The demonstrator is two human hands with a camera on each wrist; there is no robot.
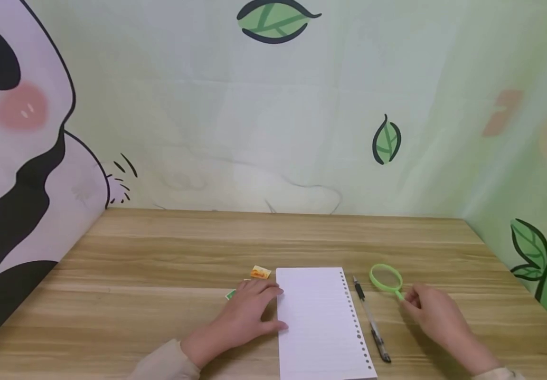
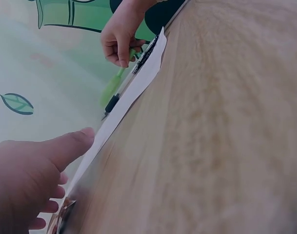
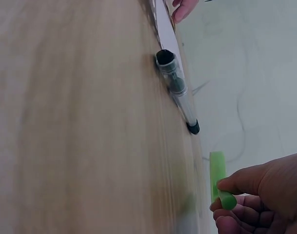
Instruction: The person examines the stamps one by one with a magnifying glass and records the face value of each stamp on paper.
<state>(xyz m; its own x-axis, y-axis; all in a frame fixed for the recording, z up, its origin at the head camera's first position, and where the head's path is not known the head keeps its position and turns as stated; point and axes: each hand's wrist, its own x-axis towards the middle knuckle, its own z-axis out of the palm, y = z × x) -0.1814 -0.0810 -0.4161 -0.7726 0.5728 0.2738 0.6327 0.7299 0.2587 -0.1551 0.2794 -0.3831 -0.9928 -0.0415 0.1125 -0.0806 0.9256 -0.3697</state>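
In the head view my right hand point(image 1: 437, 314) pinches the handle of a green magnifying glass point(image 1: 386, 278) between thumb and fingers. The right wrist view shows the end of that green handle point(image 3: 217, 168) in the fingers; whether the lens touches the table cannot be told. My left hand point(image 1: 240, 316) lies at the left edge of a lined white sheet of paper point(image 1: 318, 327), its fingers and thumb apart at that edge. A clear pen with black ends point(image 1: 368, 311) lies between the paper and the magnifying glass.
A small orange-and-yellow stamp-like piece point(image 1: 260, 272) lies beyond the left hand. A green piece point(image 1: 230, 294) is partly hidden by that hand. The wooden table point(image 1: 169, 237) meets a wall covering point(image 1: 197, 116) with a panda and leaves.
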